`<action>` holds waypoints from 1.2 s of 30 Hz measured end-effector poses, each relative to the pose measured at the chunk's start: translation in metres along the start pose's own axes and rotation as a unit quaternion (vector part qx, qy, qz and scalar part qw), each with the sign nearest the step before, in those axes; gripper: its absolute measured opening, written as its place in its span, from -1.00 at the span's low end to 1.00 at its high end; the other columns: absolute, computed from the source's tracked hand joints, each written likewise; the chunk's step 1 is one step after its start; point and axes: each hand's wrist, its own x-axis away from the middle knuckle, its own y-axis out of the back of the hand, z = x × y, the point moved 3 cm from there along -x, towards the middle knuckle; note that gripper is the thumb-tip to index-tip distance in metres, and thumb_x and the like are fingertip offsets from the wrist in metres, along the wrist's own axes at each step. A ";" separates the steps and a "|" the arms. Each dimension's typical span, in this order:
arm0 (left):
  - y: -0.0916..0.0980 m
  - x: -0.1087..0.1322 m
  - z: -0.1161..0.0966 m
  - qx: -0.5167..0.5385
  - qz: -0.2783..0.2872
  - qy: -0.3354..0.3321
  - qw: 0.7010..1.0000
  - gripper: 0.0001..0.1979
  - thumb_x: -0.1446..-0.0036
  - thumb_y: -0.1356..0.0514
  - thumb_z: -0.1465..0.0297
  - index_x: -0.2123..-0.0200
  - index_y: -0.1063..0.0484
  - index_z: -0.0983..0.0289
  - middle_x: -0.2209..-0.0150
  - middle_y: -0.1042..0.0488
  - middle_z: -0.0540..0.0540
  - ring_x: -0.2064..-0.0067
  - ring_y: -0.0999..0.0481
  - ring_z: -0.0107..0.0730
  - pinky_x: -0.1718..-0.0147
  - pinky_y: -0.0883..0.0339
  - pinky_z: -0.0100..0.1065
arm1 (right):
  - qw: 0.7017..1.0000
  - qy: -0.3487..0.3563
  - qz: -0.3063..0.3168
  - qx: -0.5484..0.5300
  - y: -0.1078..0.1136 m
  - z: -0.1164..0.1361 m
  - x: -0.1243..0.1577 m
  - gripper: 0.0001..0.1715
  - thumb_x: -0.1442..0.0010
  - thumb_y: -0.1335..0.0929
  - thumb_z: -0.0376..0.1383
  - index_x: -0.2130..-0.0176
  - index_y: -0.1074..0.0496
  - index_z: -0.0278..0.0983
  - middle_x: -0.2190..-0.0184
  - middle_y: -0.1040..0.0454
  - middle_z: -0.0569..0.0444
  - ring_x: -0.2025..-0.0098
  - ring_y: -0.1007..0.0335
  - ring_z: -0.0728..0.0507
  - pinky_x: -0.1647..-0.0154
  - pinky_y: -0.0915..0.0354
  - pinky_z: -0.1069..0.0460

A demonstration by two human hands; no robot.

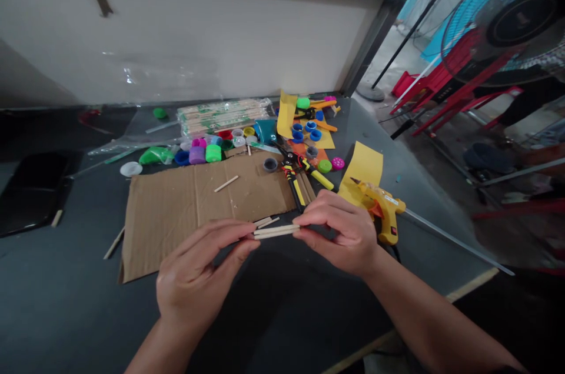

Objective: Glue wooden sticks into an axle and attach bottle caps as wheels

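Note:
My left hand (198,274) and my right hand (342,230) hold a pair of short wooden sticks (276,231) between them, each hand pinching one end. The sticks lie side by side, level, just above the near edge of a brown cardboard sheet (185,209). Two more short sticks (267,221) rest on the cardboard right behind them, and a single stick (226,184) lies further back. A yellow hot glue gun (379,206) sits just right of my right hand.
Behind the cardboard lie several coloured bottle caps (205,153), a packet of wooden chopsticks (220,115), yellow paper (366,165), pliers with yellow handles (298,180) and a dark phone (33,189) at far left. A blue fan (507,9) and red chairs (445,86) stand right.

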 end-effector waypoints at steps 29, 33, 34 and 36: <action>-0.002 0.003 -0.005 0.004 0.011 -0.023 1.000 -0.87 -0.09 -0.26 0.50 0.31 -0.51 0.13 0.37 -0.57 -0.06 0.31 -0.58 -0.44 0.33 -0.48 -0.40 | 1.000 0.023 0.011 -0.006 -0.002 0.006 0.000 -0.93 -0.17 -0.38 -0.42 0.36 -0.45 -0.28 0.49 -0.45 0.06 0.43 -0.33 -0.04 0.40 -0.35 0.01; -0.001 0.004 -0.006 0.005 0.016 -0.030 0.999 -0.85 -0.09 -0.26 0.52 0.30 -0.50 0.13 0.35 -0.58 -0.07 0.29 -0.57 -0.46 0.31 -0.47 -0.41 | 1.000 0.023 0.012 -0.008 -0.002 0.008 0.000 -0.92 -0.16 -0.38 -0.44 0.38 -0.45 -0.30 0.50 -0.45 0.04 0.43 -0.32 -0.04 0.39 -0.35 0.01; -0.001 0.004 -0.007 0.008 0.016 -0.031 0.999 -0.85 -0.09 -0.26 0.52 0.30 -0.50 0.13 0.35 -0.58 -0.07 0.29 -0.57 -0.45 0.31 -0.47 -0.40 | 1.000 0.023 0.013 -0.008 -0.002 0.008 0.000 -0.91 -0.16 -0.38 -0.44 0.38 -0.45 -0.30 0.50 -0.45 0.04 0.43 -0.32 -0.05 0.39 -0.35 0.00; -0.001 0.004 -0.007 0.011 0.016 -0.033 0.999 -0.85 -0.09 -0.26 0.52 0.30 -0.50 0.13 0.36 -0.58 -0.07 0.30 -0.58 -0.44 0.32 -0.48 -0.40 | 1.000 0.023 0.015 -0.007 -0.002 0.008 0.000 -0.91 -0.16 -0.37 -0.44 0.38 -0.46 -0.29 0.50 -0.45 0.04 0.44 -0.33 -0.05 0.39 -0.35 0.00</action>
